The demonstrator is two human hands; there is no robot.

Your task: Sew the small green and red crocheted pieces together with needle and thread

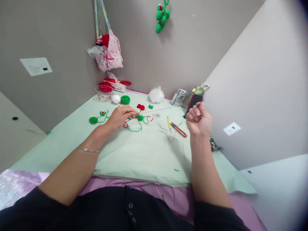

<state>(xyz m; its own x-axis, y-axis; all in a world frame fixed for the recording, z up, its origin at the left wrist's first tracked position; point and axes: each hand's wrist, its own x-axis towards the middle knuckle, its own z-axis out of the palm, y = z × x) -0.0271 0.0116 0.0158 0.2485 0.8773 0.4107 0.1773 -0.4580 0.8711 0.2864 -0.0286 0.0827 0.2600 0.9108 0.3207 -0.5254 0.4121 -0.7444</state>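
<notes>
My left hand [122,116] pinches a small green crocheted piece [140,118], with red and green yarn tails around it. My right hand [199,119] is raised at the right, its fingers curled into a fist; what it may hold is too small to tell. A thin dark thread [160,111] stretches from the left fingertips toward the right hand. Right of the green piece lie orange snips [179,130], a yellow-handled tool [169,123] and loose dark thread. A red crocheted piece [141,106] rests just behind my left fingertips, near a small green one [150,106].
Behind are white stuffing [156,95], a green yarn ball [125,99], a plastic tub [104,96], a clear holder [178,98] and a dark phone-like object [193,103]. Another green piece [93,120] lies left. A bag [112,51] and green ornaments [163,19] hang behind.
</notes>
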